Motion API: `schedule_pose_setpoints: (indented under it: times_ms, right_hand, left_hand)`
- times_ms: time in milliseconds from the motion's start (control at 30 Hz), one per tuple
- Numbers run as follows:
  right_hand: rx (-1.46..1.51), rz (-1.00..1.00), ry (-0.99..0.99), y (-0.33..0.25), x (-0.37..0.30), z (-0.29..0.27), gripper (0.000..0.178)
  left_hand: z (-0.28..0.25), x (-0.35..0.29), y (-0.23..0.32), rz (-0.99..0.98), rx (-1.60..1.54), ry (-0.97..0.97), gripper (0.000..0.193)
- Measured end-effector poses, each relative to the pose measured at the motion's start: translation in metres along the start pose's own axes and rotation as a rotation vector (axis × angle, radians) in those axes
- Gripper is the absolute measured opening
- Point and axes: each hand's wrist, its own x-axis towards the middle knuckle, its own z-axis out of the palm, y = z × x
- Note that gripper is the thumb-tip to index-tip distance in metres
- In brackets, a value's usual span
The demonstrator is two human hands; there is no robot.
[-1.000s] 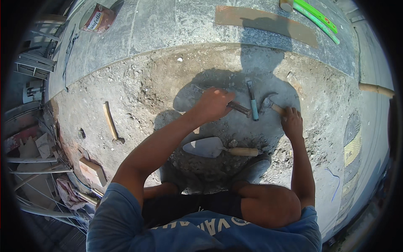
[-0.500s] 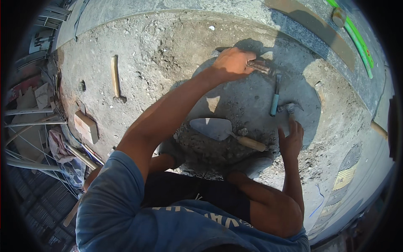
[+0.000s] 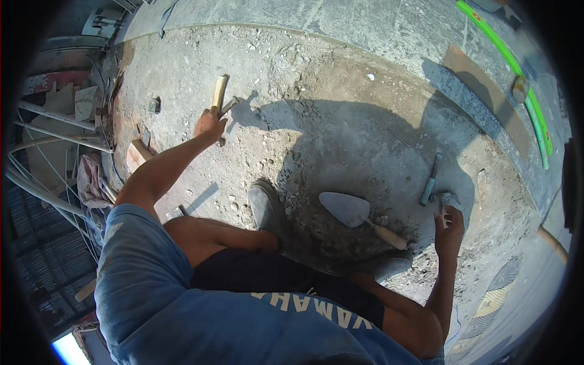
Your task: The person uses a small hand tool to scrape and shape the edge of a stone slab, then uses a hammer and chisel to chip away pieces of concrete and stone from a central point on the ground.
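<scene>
My left hand [image 3: 210, 126] is closed around a short metal bar [image 3: 230, 104] whose end sticks out past the fingers. It is right over a hammer [image 3: 219, 89] with a wooden handle; whether it grips this too is unclear. My right hand [image 3: 449, 230] pinches the handle of what looks like a small grey-headed hammer [image 3: 449, 198], its lower part hidden by the fingers. Just beyond it lies a teal-handled chisel-like tool [image 3: 431, 179]. A pointed trowel [image 3: 345, 208] with a wooden handle rests on the rough ground between my feet and the chisel-like tool.
Broken concrete and rubble [image 3: 322, 231] cover the ground by my shoes [image 3: 267, 204]. A block [image 3: 139, 155] lies left, near pipes and scrap [image 3: 55, 115]. At far right are a bright green bar [image 3: 505, 52], a brown board [image 3: 486, 91] and a wooden-handled mallet [image 3: 519, 89].
My left hand has swung from the far middle to the left, over the wooden-handled hammer. The view has turned; my right hand stays by the grey-headed hammer.
</scene>
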Motion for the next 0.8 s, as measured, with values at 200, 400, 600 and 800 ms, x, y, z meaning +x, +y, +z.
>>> schedule_pose_setpoints:
  times_ms: [200,400,600,800]
  right_hand:
    - [0.000,0.090,0.025,-0.020,-0.013,-0.005,0.034]
    - [0.025,0.055,0.034,-0.030,-0.018,0.003,0.034]
    - [0.086,0.057,0.038,-0.037,-0.009,-0.010,0.034]
    - [0.681,0.024,-0.396,-0.069,0.036,-0.016,0.054]
  left_hand:
    - [0.050,0.032,-0.069,-0.044,-0.143,-0.097,0.047]
    - [0.058,0.045,-0.055,-0.099,-0.147,-0.076,0.042]
    - [0.024,0.000,-0.019,0.310,0.051,-0.163,0.035]
    - [-0.066,-0.075,0.143,1.118,0.352,-0.108,0.031]
